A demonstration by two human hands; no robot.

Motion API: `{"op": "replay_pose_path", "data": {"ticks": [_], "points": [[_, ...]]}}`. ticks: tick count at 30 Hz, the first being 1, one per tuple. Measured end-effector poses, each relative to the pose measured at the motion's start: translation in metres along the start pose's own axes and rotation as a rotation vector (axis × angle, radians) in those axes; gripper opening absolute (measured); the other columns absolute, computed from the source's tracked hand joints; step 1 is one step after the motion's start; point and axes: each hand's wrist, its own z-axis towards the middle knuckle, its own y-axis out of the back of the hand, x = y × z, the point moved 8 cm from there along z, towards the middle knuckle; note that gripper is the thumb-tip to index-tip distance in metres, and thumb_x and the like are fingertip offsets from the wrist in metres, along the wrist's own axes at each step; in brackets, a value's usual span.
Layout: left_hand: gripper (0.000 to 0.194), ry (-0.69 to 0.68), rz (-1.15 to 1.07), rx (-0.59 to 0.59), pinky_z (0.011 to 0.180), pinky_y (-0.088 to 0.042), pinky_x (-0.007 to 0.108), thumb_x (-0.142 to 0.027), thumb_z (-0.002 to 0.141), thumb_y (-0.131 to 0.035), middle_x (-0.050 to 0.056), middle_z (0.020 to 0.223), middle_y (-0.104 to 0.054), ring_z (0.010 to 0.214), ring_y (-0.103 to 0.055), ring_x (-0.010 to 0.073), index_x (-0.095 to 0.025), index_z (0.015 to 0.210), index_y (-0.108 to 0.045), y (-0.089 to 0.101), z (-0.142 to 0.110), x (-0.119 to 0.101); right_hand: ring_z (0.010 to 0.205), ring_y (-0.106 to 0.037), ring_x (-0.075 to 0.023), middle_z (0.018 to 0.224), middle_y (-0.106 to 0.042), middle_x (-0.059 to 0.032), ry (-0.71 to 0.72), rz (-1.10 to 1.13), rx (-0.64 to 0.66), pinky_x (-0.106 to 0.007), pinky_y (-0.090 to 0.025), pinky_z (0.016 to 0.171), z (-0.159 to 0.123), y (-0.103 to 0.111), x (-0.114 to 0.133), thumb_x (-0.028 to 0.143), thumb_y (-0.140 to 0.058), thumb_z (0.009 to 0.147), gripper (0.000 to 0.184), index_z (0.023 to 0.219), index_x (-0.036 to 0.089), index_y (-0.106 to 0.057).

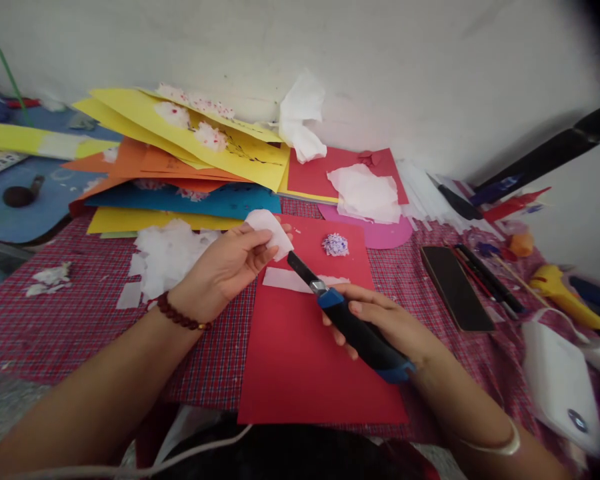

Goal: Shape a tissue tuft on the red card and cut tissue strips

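The left hand (235, 260)'s grip pinched one folded white paper (267, 230) above one red sheet (310, 373). The right hand (375, 323)'s grip held one pair of scissors (353, 327), tip at the paper's corner.

- We are looking through one camera worn on the person's head, and it is facing forward and steeply down over the bench (215, 363).
- We are seeing the left forearm (110, 380) and the right forearm (460, 393) reaching in from the lower corners, so our viewpoint is sitting above and between them.
- We are viewing the left hand (237, 260) and the right hand (380, 317) from close by, near the middle.
- We are catching the pale wall (405, 80) farther off, filling the top.
- We are taking in a wide spread, with darkness cutting across the upper right corner.
- We are relying on this head view alone.
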Motion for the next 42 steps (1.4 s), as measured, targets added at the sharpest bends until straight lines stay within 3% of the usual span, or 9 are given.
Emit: {"op": "replay_pose_path", "data": {"ticks": [7, 12, 17, 25, 28, 31, 34, 39, 42], "points": [[0.015, 0.004, 0.101, 0.055, 0.051, -0.054, 0.017, 0.002, 0.082, -0.059, 0.001, 0.074, -0.068, 0.058, -0.063, 0.0088, -0.012, 0.079, -0.062, -0.002, 0.0, 0.006, 0.071, -0.072, -0.016, 0.093, -0.072, -0.0072, -0.014, 0.015, -0.026, -0.024, -0.059, 0.053, 0.0, 0.002, 0.001, 0.033, -0.072, 0.086, 0.038, 0.12, 0.018, -0.064], [0.011, -0.053, 0.179, 0.149, 0.044, -0.045, 0.015, -0.003, 0.077, -0.067, 0.0, 0.077, -0.067, 0.056, -0.058, 0.0065, -0.014, 0.079, -0.066, -0.005, -0.001, 0.006, 0.07, -0.072, -0.0152, 0.092, -0.071, -0.0066, 0.001, 0.018, -0.038, -0.022, -0.057, 0.05, 0.002, 0.004, 0.001, 0.033, -0.07, 0.086, 0.037, 0.119, 0.018, -0.063], [0.01, -0.031, 0.196, 0.212, 0.047, -0.043, 0.014, -0.009, 0.073, -0.074, -0.002, 0.074, -0.067, 0.059, -0.058, 0.006, -0.016, 0.075, -0.067, -0.006, -0.001, 0.016, 0.071, -0.071, -0.0159, 0.092, -0.071, -0.0072, 0.024, 0.018, -0.02, -0.023, -0.057, 0.05, 0.004, 0.004, 0.001, 0.032, -0.068, 0.088, 0.037, 0.121, 0.018, -0.061], [0.012, 0.037, 0.232, 0.251, 0.05, -0.043, 0.02, -0.01, 0.069, -0.073, 0.0, 0.068, -0.066, 0.057, -0.058, 0.0091, -0.016, 0.066, -0.062, -0.008, -0.002, 0.023, 0.072, -0.071, -0.0157, 0.094, -0.07, -0.0078, 0.034, 0.02, 0.014, -0.023, -0.058, 0.052, 0.003, 0.003, 0.002, 0.032, -0.069, 0.088, 0.038, 0.123, 0.018, -0.061], [0.012, 0.027, 0.239, 0.317, 0.053, -0.045, 0.022, -0.022, 0.074, -0.073, 0.001, 0.068, -0.066, 0.058, -0.059, 0.0106, -0.016, 0.068, -0.064, -0.014, -0.005, 0.022, 0.073, -0.071, -0.0159, 0.094, -0.071, -0.0084, 0.031, 0.024, 0.008, -0.023, -0.059, 0.052, 0.002, 0.003, 0.002, 0.032, -0.068, 0.088, 0.039, 0.124, 0.018, -0.06], [0.016, 0.005, 0.334, 0.352, 0.056, -0.045, 0.021, -0.03, 0.076, -0.075, 0.002, 0.072, -0.068, 0.061, -0.059, 0.0109, -0.016, 0.075, -0.068, -0.014, -0.005, 0.023, 0.073, -0.07, -0.0152, 0.095, -0.07, -0.0084, 0.039, 0.013, 0.019, -0.023, -0.059, 0.053, 0.001, 0.002, 0.002, 0.033, -0.067, 0.089, 0.039, 0.125, 0.018, -0.061], [0.014, -0.044, 0.499, 0.424, 0.06, -0.045, 0.019, -0.029, 0.076, -0.075, 0.001, 0.074, -0.069, 0.064, -0.059, 0.0099, -0.016, 0.078, -0.07, -0.016, -0.006, 0.026, 0.073, -0.07, -0.0146, 0.096, -0.07, -0.0086, 0.042, 0.014, 0.033, -0.022, -0.06, 0.054, 0.0, 0.002, 0.001, 0.032, -0.066, 0.09, 0.038, 0.125, 0.018, -0.061], [0.011, -0.128, 0.747, 0.55, 0.061, -0.043, 0.019, -0.024, 0.079, -0.072, 0.001, 0.068, -0.067, 0.064, -0.058, 0.01, -0.017, 0.071, -0.069, -0.024, -0.012, 0.026, 0.072, -0.071, -0.0148, 0.095, -0.071, -0.0088, 0.017, 0.006, 0.036, -0.022, -0.06, 0.053, -0.001, 0.001, 0.001, 0.033, -0.067, 0.089, 0.038, 0.123, 0.017, -0.062], [0.011, -0.115, 0.787, 0.607, 0.06, -0.044, 0.02, -0.023, 0.077, -0.072, 0.002, 0.067, -0.067, 0.064, -0.058, 0.0112, -0.018, 0.068, -0.07, -0.026, -0.014, 0.025, 0.069, -0.073, -0.0153, 0.094, -0.072, -0.008, -0.018, 0.016, 0.069, -0.023, -0.061, 0.052, -0.002, -0.002, 0.001, 0.033, -0.068, 0.089, 0.036, 0.121, 0.017, -0.062]]}}
